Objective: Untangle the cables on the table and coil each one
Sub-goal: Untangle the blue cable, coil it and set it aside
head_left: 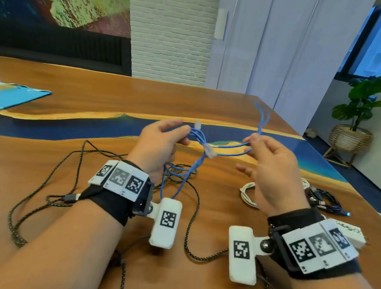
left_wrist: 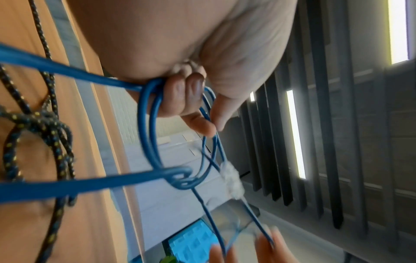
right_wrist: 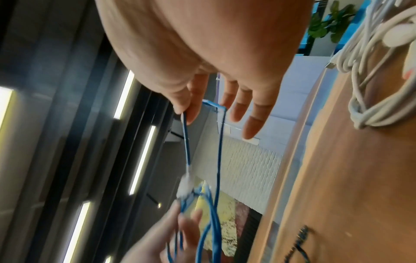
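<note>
A thin blue cable (head_left: pixel 228 149) with clear plugs is held above the table between both hands. My left hand (head_left: pixel 162 142) grips several loops of it, fingers curled round them (left_wrist: pixel 180 99). My right hand (head_left: pixel 256 145) pinches a strand between thumb and forefinger (right_wrist: pixel 186 110), the other fingers spread. A clear plug (head_left: pixel 209 151) hangs midway between the hands. More blue cable (head_left: pixel 177 177) trails down to the table. A long black braided cable (head_left: pixel 42 191) sprawls in loose loops on the wooden table (head_left: pixel 97 94) under my arms.
A coiled white cable (head_left: pixel 248 194) lies under my right hand; a bundle of black cables (head_left: pixel 325 201) sits at the right edge, with a white charger (head_left: pixel 352 234) near it. A blue sheet (head_left: pixel 11 98) lies far left. A potted plant (head_left: pixel 360 108) stands beyond the table's right side.
</note>
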